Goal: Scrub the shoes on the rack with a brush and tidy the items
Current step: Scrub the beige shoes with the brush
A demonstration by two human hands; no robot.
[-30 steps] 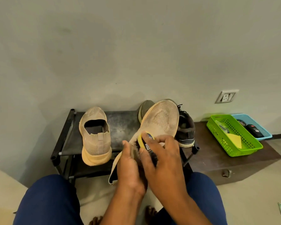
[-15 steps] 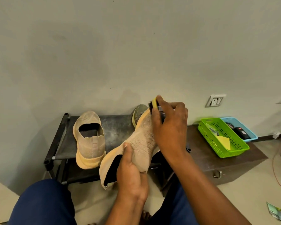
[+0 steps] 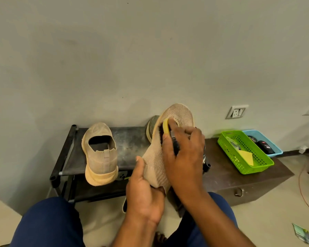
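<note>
While left hand (image 3: 144,196) holds shoe (image 3: 178,114), labels blur.

Home entryway, shoe rack (image 3: 100,164) against plain wall, wall socket (image 3: 236,111), low cabinet (image 3: 239,177)

Dark shoe (image 3: 204,155) mostly behind right hand (image 3: 184,157); blurred paper (image 3: 304,235) at corner edge.

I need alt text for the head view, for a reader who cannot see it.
The right hand scrubs a beige shoe with a brush while the left hand holds its heel. Its mate sits on the rack.
</note>
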